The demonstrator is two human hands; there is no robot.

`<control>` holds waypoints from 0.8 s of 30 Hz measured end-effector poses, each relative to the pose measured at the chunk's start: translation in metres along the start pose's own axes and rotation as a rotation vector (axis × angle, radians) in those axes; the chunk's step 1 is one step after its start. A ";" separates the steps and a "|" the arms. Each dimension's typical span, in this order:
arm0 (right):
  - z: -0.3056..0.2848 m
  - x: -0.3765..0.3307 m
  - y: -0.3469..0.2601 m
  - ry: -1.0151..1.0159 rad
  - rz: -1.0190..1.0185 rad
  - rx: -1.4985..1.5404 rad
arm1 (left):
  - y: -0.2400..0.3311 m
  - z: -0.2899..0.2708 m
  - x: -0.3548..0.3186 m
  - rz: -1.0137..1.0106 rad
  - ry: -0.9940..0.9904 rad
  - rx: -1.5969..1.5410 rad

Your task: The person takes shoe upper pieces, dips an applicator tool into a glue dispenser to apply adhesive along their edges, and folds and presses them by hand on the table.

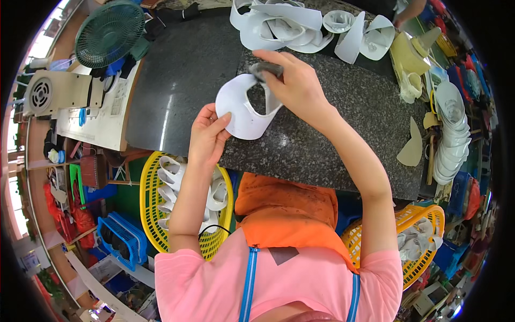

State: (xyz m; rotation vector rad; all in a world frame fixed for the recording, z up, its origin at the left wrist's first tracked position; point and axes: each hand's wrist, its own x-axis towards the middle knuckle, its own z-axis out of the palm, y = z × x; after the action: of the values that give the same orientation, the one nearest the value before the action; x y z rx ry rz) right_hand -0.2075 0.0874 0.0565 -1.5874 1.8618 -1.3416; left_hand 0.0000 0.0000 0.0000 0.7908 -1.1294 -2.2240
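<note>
A white shoe upper [236,110], curved and with an opening in it, is held over the speckled dark stone worktop [311,139]. My left hand [209,129] pinches its near left edge, thumb on top. In my right hand [295,80] is a dark grey rounded tool [265,70], partly smeared by motion, so its exact kind is unclear. The tool is at the far rim of the upper, by the opening. My right fingers wrap round it and hide part of it.
White uppers [279,27] are heaped at the far edge. Stacked white pieces [450,134] and a cream sheet piece [412,145] lie at right. Yellow baskets [153,225] of white uppers flank my lap. A green fan [110,35] and a cream machine [59,91] stand left.
</note>
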 end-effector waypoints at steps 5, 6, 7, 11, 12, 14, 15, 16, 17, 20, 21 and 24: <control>-0.021 -0.023 -0.028 0.212 -0.205 -0.134 | 0.013 0.027 -0.022 0.309 0.208 -0.138; -0.012 -0.028 -0.027 0.165 -0.194 -0.090 | 0.013 0.030 -0.024 0.390 0.204 -0.097; -0.004 -0.032 -0.028 0.105 -0.183 -0.047 | 0.010 0.036 -0.027 0.392 0.203 -0.100; 0.015 -0.042 -0.036 0.023 -0.012 -0.035 | -0.005 0.052 -0.035 0.681 0.250 0.077; 0.017 -0.041 -0.037 0.023 -0.009 -0.038 | -0.009 0.051 -0.034 0.754 0.242 0.149; 0.017 -0.040 -0.038 0.100 -0.064 -0.088 | -0.013 0.054 -0.035 0.825 0.233 0.221; 0.017 -0.040 -0.038 0.101 -0.062 -0.089 | -0.012 0.056 -0.036 0.837 0.211 0.259; 0.017 -0.040 -0.037 0.103 -0.084 -0.122 | -0.012 0.058 -0.037 0.848 0.190 0.298; 0.017 -0.041 -0.037 0.104 -0.107 -0.154 | -0.012 0.059 -0.038 0.847 0.189 0.298; 0.018 -0.040 -0.040 0.172 -0.166 -0.217 | -0.013 0.060 -0.038 0.891 0.185 0.365; 0.018 -0.040 -0.041 0.173 -0.165 -0.217 | -0.013 0.060 -0.038 0.906 0.178 0.390; 0.017 -0.042 -0.043 0.173 -0.183 -0.310 | -0.014 0.060 -0.037 0.862 0.204 0.324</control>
State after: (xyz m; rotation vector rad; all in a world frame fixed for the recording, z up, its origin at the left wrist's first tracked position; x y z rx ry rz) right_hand -0.1566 0.1213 0.0706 -1.8872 2.1592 -1.3530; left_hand -0.0186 0.0643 0.0270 0.4888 -1.3986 -1.2454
